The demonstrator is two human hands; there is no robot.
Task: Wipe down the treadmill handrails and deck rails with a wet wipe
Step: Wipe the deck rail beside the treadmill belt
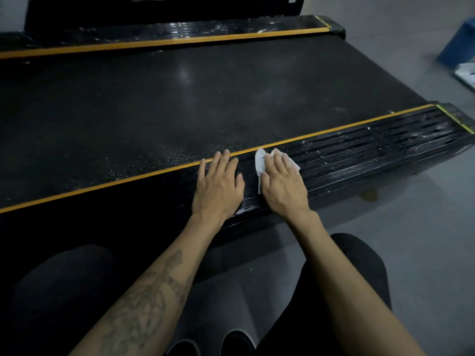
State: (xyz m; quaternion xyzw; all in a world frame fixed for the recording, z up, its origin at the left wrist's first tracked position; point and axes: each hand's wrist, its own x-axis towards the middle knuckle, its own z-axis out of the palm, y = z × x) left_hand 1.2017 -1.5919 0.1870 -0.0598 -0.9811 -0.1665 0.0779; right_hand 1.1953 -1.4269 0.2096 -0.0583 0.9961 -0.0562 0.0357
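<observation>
The near deck rail (pixel 372 147) is black and ribbed, with a yellow stripe along its inner edge, and runs across the middle of the head view. My right hand (pixel 284 181) lies flat on it with straight fingers, pressing a white wet wipe (pixel 261 161) onto the ribs. The wipe shows past my fingertips and thumb side. Just to its left, my left hand (pixel 218 186) rests flat on the same rail, fingers straight, holding nothing. White specks dot the rail toward its right end. The far deck rail (pixel 180 34) lies beyond the black belt (pixel 180 98).
Grey floor (pixel 411 240) lies to the right of the treadmill. A blue container (pixel 457 44) and a white packet (pixel 466 75) sit on the floor at the far right. My knees in dark trousers are at the bottom, close to the rail's near side.
</observation>
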